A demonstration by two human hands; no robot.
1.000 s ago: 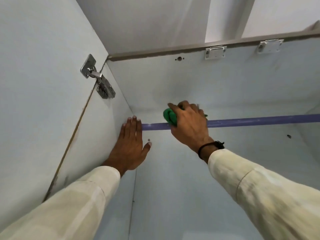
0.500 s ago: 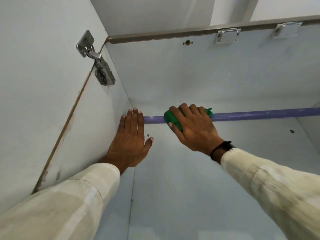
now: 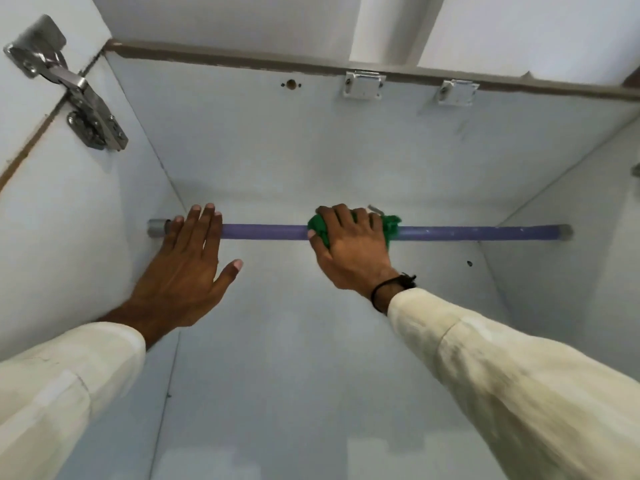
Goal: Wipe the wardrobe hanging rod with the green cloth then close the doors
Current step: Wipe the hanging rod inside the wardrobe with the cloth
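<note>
Purple hanging rod across mid-frame, green cloth wrapped on it near centre.

Right hand clamped over cloth and rod, fingers curled closed around both. Left hand flat, fingers spread open, at rod's left end. Cream sleeves at lower corners. Metal hinge in upper left of frame.

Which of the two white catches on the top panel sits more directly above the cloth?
The left catch: it sits nearly straight above the green cloth in the right hand. The other catch lies further right.
</note>
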